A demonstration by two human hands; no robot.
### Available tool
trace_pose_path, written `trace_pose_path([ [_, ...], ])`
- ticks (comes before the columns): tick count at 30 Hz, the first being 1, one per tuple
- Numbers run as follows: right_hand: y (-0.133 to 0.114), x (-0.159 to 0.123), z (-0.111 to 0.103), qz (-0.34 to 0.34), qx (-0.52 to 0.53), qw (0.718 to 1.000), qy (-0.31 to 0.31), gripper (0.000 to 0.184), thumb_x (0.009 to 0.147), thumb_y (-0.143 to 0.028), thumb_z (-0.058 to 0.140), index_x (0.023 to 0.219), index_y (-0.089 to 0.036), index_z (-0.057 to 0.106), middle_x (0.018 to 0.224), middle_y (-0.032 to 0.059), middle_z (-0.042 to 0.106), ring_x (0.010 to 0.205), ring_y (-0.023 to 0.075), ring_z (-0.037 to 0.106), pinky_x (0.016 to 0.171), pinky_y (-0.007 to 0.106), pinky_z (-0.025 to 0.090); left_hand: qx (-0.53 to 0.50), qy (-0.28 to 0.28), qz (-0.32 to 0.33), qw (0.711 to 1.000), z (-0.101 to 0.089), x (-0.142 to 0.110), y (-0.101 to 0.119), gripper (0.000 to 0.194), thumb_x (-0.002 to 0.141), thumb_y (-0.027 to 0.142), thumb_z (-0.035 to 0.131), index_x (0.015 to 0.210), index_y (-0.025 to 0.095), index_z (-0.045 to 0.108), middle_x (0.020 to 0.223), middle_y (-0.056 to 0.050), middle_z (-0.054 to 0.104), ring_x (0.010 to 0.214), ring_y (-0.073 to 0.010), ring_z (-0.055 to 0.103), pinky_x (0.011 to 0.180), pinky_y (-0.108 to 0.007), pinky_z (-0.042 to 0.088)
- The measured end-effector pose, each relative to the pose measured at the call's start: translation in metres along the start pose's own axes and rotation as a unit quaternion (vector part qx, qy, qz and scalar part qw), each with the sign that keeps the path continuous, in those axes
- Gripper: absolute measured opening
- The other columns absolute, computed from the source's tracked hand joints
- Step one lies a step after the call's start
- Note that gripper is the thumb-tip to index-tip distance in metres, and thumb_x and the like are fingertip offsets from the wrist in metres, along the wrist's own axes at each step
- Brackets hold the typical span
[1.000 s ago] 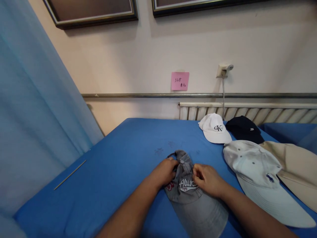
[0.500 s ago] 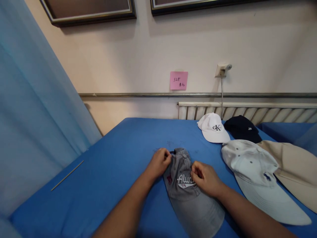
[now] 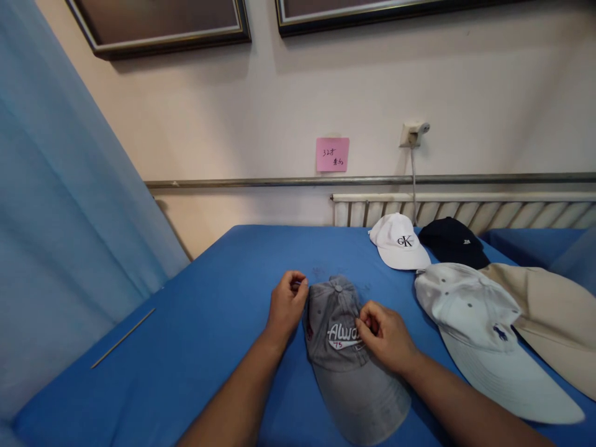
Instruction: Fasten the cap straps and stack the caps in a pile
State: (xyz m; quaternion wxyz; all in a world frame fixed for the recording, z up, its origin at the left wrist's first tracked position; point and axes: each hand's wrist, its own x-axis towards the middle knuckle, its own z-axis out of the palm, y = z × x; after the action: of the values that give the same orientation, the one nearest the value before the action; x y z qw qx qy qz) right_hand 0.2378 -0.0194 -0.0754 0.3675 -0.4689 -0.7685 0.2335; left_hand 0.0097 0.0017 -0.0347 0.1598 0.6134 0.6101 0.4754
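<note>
as before, hands [image 3: 335, 316] on grey cap [image 3: 347, 347]

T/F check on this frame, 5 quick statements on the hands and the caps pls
1. The right hand pinches the front of the grey cap. True.
2. The left hand is lifting the white CK cap. False: it rests at the grey cap's left side.
3. The navy cap lies beside the white CK cap. True.
4. The grey cap sits on a red sheet. False: the blue sheet.
5. A pink note is stuck on the wall. True.
</note>
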Motion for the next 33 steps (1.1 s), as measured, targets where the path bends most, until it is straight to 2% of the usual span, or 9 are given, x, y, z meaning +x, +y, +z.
trace_pose_path([
  [5, -0.005, -0.001, 0.002, -0.022, -0.008, 1.0, 0.003, 0.01, 0.082, -0.024, 0.053, 0.073, -0.021, 0.051, 0.065, -0.0019, 0.054, 0.062, 0.0136, 0.05, 0.058, 0.025, 0.035, 0.047, -0.139, 0.201, 0.969, -0.002, -0.01, 0.021, 0.035, 0.088, 0.019, 0.052, 0.121, 0.025, 0.06, 0.115, -0.006, 0.066, 0.102, -0.0202, 0.057, 0.092, -0.036, 0.044],
  [9, -0.007, 0.0, 0.005, -0.047, -0.001, 0.999, 0.012, 0.008, 0.081, -0.023, 0.054, 0.073, -0.021, 0.051, 0.065, -0.0021, 0.054, 0.062, 0.0133, 0.05, 0.059, 0.025, 0.035, 0.091, -0.203, 0.254, 0.941, 0.003, -0.011, 0.028, 0.036, 0.09, 0.013, 0.045, 0.12, 0.026, 0.061, 0.117, -0.004, 0.067, 0.102, -0.0207, 0.056, 0.094, -0.039, 0.042],
  [12, -0.009, -0.003, 0.004, -0.053, 0.029, 0.998, 0.027, 0.011, 0.082, -0.023, 0.054, 0.072, -0.021, 0.049, 0.063, -0.0028, 0.051, 0.059, 0.0125, 0.048, 0.058, 0.025, 0.035, 0.071, -0.181, 0.244, 0.95, 0.005, -0.01, 0.023, 0.032, 0.091, 0.013, 0.045, 0.117, 0.023, 0.061, 0.116, -0.006, 0.066, 0.104, -0.0205, 0.057, 0.096, -0.039, 0.041],
  [16, -0.008, -0.008, 0.002, -0.065, 0.137, 0.987, 0.045, 0.021, 0.09, -0.03, 0.045, 0.072, -0.021, 0.048, 0.065, -0.0018, 0.05, 0.062, 0.0133, 0.048, 0.06, 0.025, 0.038, -0.003, -0.154, 0.192, 0.969, 0.004, -0.012, 0.017, 0.028, 0.09, 0.017, 0.05, 0.116, 0.022, 0.061, 0.11, -0.006, 0.067, 0.103, -0.0193, 0.059, 0.095, -0.037, 0.044],
  [20, 0.005, 0.0, 0.006, 0.037, 0.192, 0.975, 0.107, 0.025, 0.091, -0.042, 0.047, 0.081, -0.02, 0.054, 0.072, 0.0009, 0.057, 0.068, 0.0159, 0.053, 0.064, 0.027, 0.042, -0.041, -0.173, 0.146, 0.973, 0.004, -0.013, 0.014, 0.03, 0.089, 0.017, 0.052, 0.117, 0.023, 0.062, 0.106, -0.005, 0.068, 0.1, -0.0186, 0.061, 0.093, -0.035, 0.046],
  [23, 0.017, 0.01, 0.012, 0.107, 0.191, 0.974, 0.062, 0.032, 0.085, -0.05, 0.054, 0.085, -0.018, 0.058, 0.078, 0.0034, 0.062, 0.072, 0.0183, 0.057, 0.067, 0.029, 0.044, -0.068, -0.178, 0.124, 0.974, 0.006, -0.014, 0.012, 0.032, 0.089, 0.018, 0.052, 0.12, 0.023, 0.061, 0.106, -0.006, 0.067, 0.099, -0.0183, 0.062, 0.091, -0.034, 0.049],
  [25, 0.022, 0.014, 0.016, 0.127, 0.196, 0.972, 0.014, 0.035, 0.081, -0.053, 0.057, 0.077, -0.019, 0.057, 0.069, 0.001, 0.059, 0.064, 0.0167, 0.054, 0.061, 0.027, 0.041, -0.075, -0.176, 0.122, 0.974, 0.008, -0.014, 0.012, 0.032, 0.089, 0.018, 0.053, 0.12, 0.023, 0.062, 0.106, -0.006, 0.066, 0.1, -0.0183, 0.063, 0.091, -0.034, 0.049],
  [28, 0.021, 0.014, 0.018, 0.128, 0.246, 0.961, -0.011, 0.038, 0.078, -0.054, 0.059, 0.067, -0.02, 0.051, 0.057, -0.0034, 0.048, 0.054, 0.0129, 0.044, 0.052, 0.025, 0.035, -0.075, -0.168, 0.128, 0.975, 0.009, -0.016, 0.013, 0.032, 0.088, 0.018, 0.054, 0.119, 0.023, 0.062, 0.105, -0.006, 0.066, 0.1, -0.0185, 0.063, 0.091, -0.035, 0.05],
  [33, 0.011, 0.008, 0.008, 0.086, 0.288, 0.951, 0.07, 0.035, 0.081, -0.05, 0.06, 0.066, -0.02, 0.05, 0.059, -0.0045, 0.044, 0.057, 0.0118, 0.041, 0.055, 0.024, 0.034, -0.09, -0.116, 0.123, 0.981, 0.008, -0.017, 0.015, 0.028, 0.087, 0.019, 0.055, 0.113, 0.022, 0.065, 0.104, -0.006, 0.067, 0.097, -0.0184, 0.063, 0.09, -0.035, 0.05],
])
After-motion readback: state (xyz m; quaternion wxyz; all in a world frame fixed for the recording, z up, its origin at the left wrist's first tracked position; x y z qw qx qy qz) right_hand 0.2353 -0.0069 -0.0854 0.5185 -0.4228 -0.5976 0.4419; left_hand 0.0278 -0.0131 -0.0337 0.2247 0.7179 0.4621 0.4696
